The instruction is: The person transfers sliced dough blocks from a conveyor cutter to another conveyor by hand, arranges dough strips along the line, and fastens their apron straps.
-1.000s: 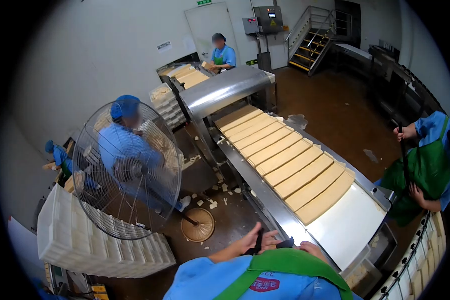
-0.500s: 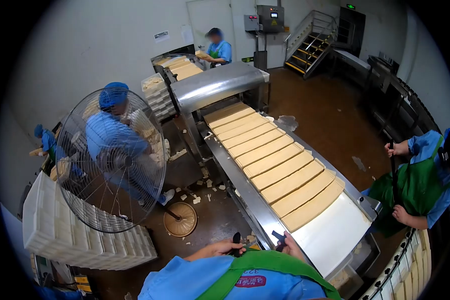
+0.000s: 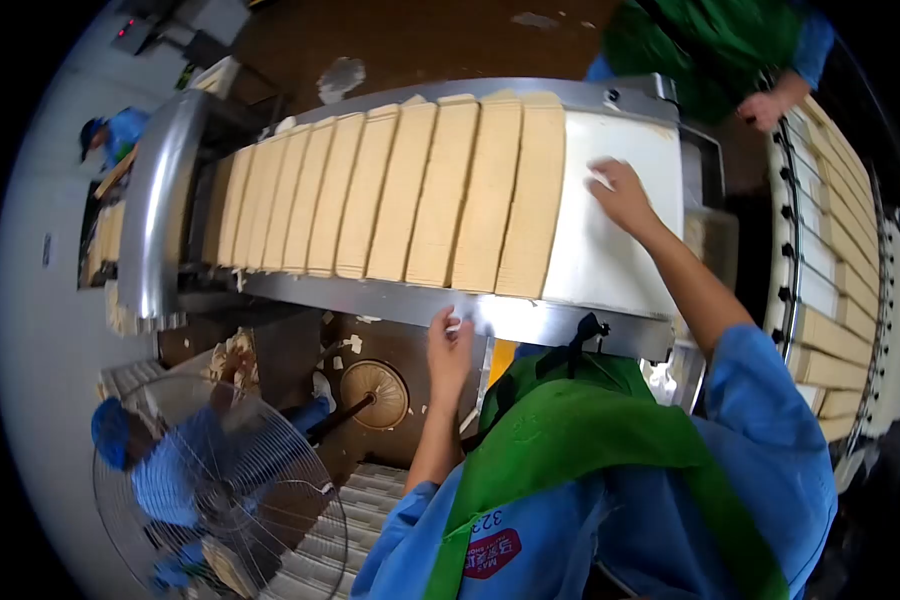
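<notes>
My right hand [image 3: 625, 200] reaches over the bare white end of the conveyor belt [image 3: 610, 245], fingers apart and slightly bent, holding nothing. Just left of it lies the last of several long tan stacks of thin sheets [image 3: 532, 200], not touched by the hand. My left hand [image 3: 450, 350] is raised near the conveyor's metal side rail [image 3: 510, 317], its fingers loosely curled and apart, with nothing visible in them. At the front of my green apron [image 3: 570, 425], a dark tie [image 3: 580, 338] is bunched at the waist.
A metal hood [image 3: 160, 200] spans the belt's far end. A caged fan [image 3: 220, 490] stands lower left, near a co-worker in a blue cap [image 3: 120, 435]. At upper right, a co-worker's hand [image 3: 763, 110] is beside a rack of tan sheets [image 3: 830, 250].
Both hands have let go of the dark apron ties and moved apart, the right one out over the belt. My view has turned down toward the conveyor.
</notes>
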`<state>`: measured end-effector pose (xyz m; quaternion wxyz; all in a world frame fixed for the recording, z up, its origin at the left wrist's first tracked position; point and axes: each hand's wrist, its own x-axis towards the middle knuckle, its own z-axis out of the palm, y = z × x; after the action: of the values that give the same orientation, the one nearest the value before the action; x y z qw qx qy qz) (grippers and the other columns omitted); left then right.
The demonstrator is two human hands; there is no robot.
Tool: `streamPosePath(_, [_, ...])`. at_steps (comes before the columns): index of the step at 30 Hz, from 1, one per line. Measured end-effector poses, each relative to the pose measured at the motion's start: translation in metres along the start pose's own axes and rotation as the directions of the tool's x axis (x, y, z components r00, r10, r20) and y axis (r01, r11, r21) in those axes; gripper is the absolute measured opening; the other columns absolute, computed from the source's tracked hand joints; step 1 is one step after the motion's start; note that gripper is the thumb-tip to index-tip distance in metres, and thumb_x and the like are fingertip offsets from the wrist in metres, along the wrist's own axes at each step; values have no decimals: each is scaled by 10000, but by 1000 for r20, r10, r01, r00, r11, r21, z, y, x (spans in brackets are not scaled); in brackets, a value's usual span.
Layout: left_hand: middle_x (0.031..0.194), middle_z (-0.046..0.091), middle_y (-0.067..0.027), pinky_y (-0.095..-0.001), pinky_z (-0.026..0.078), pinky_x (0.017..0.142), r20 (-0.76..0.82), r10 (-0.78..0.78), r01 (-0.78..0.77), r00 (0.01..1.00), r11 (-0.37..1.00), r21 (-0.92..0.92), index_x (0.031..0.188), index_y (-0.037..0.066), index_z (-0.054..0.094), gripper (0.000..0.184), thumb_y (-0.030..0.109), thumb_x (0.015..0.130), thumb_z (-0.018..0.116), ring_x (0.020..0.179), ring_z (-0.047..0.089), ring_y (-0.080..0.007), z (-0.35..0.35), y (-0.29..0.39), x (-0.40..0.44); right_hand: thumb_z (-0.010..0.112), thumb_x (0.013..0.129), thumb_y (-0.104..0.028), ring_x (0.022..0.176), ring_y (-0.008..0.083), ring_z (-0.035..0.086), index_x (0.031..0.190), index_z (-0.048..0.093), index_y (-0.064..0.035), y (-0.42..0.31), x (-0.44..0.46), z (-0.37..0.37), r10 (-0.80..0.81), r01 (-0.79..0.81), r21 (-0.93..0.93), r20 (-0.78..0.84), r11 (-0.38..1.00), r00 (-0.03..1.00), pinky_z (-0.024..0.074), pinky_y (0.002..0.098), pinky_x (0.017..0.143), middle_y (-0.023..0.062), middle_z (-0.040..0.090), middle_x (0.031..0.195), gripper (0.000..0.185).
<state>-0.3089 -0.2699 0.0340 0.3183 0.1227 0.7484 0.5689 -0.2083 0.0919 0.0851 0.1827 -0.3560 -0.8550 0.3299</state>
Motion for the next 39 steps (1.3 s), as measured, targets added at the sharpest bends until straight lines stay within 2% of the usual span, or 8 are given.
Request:
streamPosePath(2, [1071, 477, -163, -324, 486, 721, -20, 92, -78, 996, 930, 359, 1324, -28, 379, 573, 216, 877, 643, 745, 538, -165, 39, 39, 8, 590, 839, -364, 1206, 346, 436, 1264, 519, -86, 2, 40, 36, 40, -37, -328, 3, 944, 999, 368, 456, 999, 186, 482, 1294, 513])
streamPosePath(8, [1242, 280, -330, -463, 471, 822, 152, -52, -17, 987, 908, 419, 1367, -62, 252, 765, 265, 833, 692, 907, 548, -462, 107, 61, 10, 479, 887, -538, 1303, 365, 342, 1421, 360, -163, -12, 125, 71, 113, -71, -533, 47, 843, 993, 355, 464, 1024, 177, 174, 1523, 663])
streamPosePath(21, [1187, 341, -299, -488, 441, 894, 201, 94, -200, 975, 762, 616, 1281, -86, 274, 805, 188, 722, 784, 1052, 467, -504, 157, 60, 40, 551, 824, -448, 1084, 382, 515, 1264, 395, -63, 18, 102, 2, 574, -541, -381, -32, 750, 818, 460, 459, 902, 184, 381, 1241, 605])
streamPosePath(25, [1189, 352, -296, -477, 414, 932, 300, 308, -428, 903, 698, 574, 1295, -84, 271, 847, 276, 724, 782, 1097, 431, -488, 176, 60, 49, 590, 772, -487, 1291, 425, 308, 1337, 371, -26, 66, 78, -41, 653, -673, -347, -191, 653, 733, 398, 502, 916, 216, 319, 1387, 762])
streamPosePath(27, [1167, 359, -300, -502, 426, 899, 375, 352, -514, 858, 582, 629, 1250, -77, 281, 828, 357, 735, 762, 1045, 464, -491, 185, 51, 56, 580, 758, -603, 1419, 397, -72, 1457, 277, -62, 82, 67, -44, 560, -538, -438, -92, 720, 823, 380, 551, 900, 107, 231, 1525, 934])
streamPosePath(29, [1140, 361, -309, -537, 437, 852, 364, 59, -334, 929, 555, 762, 1183, -61, 287, 776, 394, 747, 741, 971, 494, -500, 205, 56, 57, 612, 748, -557, 1422, 388, -33, 1455, 275, -59, 74, 58, -55, 649, -639, -355, -108, 683, 753, 402, 564, 863, 74, 254, 1510, 928])
streamPosePath(33, [1176, 317, -296, -531, 437, 856, 282, 311, -414, 908, 560, 717, 1215, -49, 294, 681, 149, 721, 720, 1012, 472, -474, 246, 66, 43, 722, 665, -360, 1280, 445, 320, 1355, 296, -24, 102, 5, -105, 737, -679, 289, -236, 675, 633, 439, 493, 902, 245, 230, 1422, 878])
streamPosePath(39, [1313, 206, -272, -443, 363, 994, 514, 445, -662, 733, 639, 392, 1365, 8, 287, 790, 41, 682, 684, 1138, 370, -414, 340, 134, -2, 701, 690, -371, 1142, 409, 484, 1362, 283, 0, 154, -105, -235, 800, -593, 560, -533, 579, 277, 442, 470, 946, 256, 357, 1312, 873])
